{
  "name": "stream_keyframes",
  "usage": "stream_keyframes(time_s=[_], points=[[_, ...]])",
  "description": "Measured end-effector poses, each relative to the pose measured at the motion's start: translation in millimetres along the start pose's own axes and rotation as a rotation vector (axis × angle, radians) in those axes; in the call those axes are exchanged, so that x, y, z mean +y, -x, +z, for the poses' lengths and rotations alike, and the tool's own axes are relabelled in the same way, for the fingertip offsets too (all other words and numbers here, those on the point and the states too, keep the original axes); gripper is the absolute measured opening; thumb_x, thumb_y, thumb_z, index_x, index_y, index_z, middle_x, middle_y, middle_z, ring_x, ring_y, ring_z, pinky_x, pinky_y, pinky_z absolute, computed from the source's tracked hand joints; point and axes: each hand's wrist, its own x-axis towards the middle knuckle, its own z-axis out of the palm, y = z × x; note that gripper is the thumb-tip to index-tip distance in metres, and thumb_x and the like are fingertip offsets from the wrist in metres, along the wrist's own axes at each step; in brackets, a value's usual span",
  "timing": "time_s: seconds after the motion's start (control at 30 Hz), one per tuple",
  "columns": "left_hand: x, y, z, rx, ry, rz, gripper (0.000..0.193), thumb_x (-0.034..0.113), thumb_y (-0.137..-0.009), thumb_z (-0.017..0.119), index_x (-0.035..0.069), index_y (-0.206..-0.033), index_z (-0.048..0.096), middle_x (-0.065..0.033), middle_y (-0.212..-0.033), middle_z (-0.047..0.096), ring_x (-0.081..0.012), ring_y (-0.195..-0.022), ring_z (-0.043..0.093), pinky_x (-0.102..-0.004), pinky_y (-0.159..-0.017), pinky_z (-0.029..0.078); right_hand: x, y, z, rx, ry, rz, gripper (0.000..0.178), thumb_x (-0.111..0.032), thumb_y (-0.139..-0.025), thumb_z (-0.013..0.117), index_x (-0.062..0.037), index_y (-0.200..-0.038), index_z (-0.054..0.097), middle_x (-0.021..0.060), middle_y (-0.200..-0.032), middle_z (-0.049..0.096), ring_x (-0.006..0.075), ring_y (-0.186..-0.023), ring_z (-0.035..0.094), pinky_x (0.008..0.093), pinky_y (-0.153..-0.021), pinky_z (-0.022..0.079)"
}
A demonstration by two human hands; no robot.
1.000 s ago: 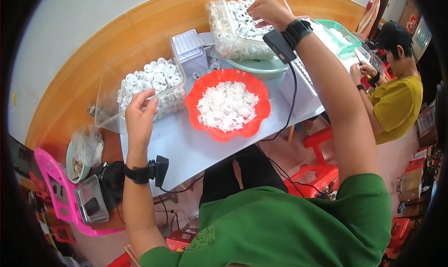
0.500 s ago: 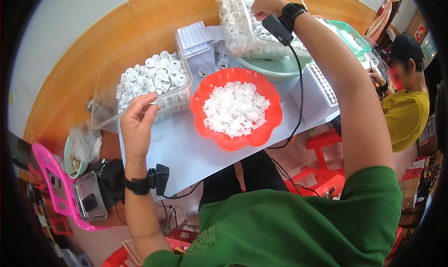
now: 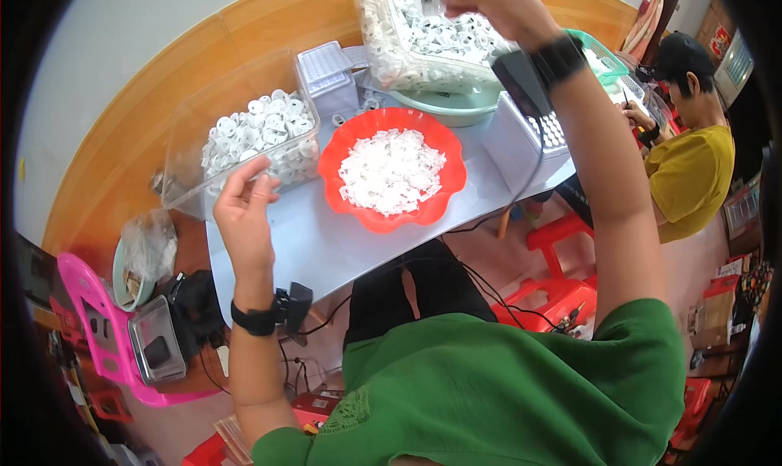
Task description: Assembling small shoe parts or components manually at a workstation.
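My right hand [image 3: 497, 8] is raised above the far clear bin [image 3: 456, 68], which holds many small white and dark plastic parts. A small clear plastic piece [image 3: 431, 6] hangs at its pinched fingertips. My left hand [image 3: 246, 213] is held at the near side of the left clear bin [image 3: 183, 160], thumb and forefinger drawn together. Anything between them is too small to make out. Round white plastic parts [image 3: 257, 128] fill that bin. Between the hands, a red scalloped bowl [image 3: 452, 185] holds a heap of small translucent white pieces [image 3: 393, 171].
White boxes [image 3: 330, 87] stand behind the bowl, and another white box with round tops [image 3: 517, 152] is at the right. A pale green basin [image 3: 464, 116] sits under the far bin. Cables run from my wrists. A co-worker in yellow [image 3: 692, 169] sits at the right.
My right hand has lifted out of the far bin with a small clear piece at its fingertips. My left hand keeps its pinch near the left bin. The view has shifted slightly.
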Motion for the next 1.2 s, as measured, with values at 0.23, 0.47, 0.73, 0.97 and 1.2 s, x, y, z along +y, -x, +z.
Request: stream_keyframes(time_s=[0.23,0.47,0.73,0.97,1.2], points=[[33,68,46,-0.432,0.706,-0.294,0.032,0.017,-0.096,0.050,-0.005,-0.120,0.054,-0.0133,-0.104,0.063,-0.0173,-0.086,0.062,-0.0274,-0.073,0.050,-84,120,109,-0.274,-0.134,0.190,0.016,0.011,-0.075,0.061,0.0015,-0.088,0.062,0.0014,-0.087,0.061,0.0057,-0.079,0.057,0.0191,-0.071,0.048],[15,109,65,-0.544,0.991,-0.483,0.035,0.022,-0.098,0.048,-0.006,-0.119,0.051,-0.0218,-0.103,0.062,-0.0216,-0.082,0.063,-0.0295,-0.069,0.053,-67,167,142,-0.295,-0.162,0.282,0.018,0.009,-0.075,0.064,0.0017,-0.090,0.059,0.0029,-0.084,0.061,0.0082,-0.076,0.060,0.0226,-0.067,0.051],[-5,124,58,-0.668,1.048,-0.596,0.033,0.018,-0.096,0.051,-0.002,-0.122,0.051,-0.0209,-0.103,0.063,-0.0216,-0.080,0.066,-0.0271,-0.067,0.055,-65,173,144,-0.450,-0.050,0.164,0.016,0.006,-0.076,0.065,0.0002,-0.089,0.058,0.0025,-0.081,0.060,0.0091,-0.074,0.060,0.0237,-0.067,0.051],[-17,133,51,-0.510,1.047,-0.651,0.030,0.010,-0.093,0.052,-0.006,-0.119,0.052,-0.0224,-0.103,0.063,-0.0225,-0.084,0.066,-0.0278,-0.073,0.056,-8,175,102,-0.086,0.222,0.390,0.007,0.002,-0.079,0.062,0.0031,-0.086,0.061,0.0017,-0.071,0.061,0.0074,-0.066,0.055,0.0224,-0.061,0.046],[-35,133,41,-0.414,1.071,-0.632,0.029,0.009,-0.094,0.050,-0.006,-0.118,0.052,-0.0239,-0.104,0.062,-0.0233,-0.086,0.066,-0.0284,-0.073,0.056,-50,202,92,-0.165,0.252,0.321,0.007,-0.003,-0.078,0.062,0.0033,-0.081,0.061,0.0123,-0.068,0.061,0.0179,-0.062,0.059,0.0297,-0.061,0.048]])
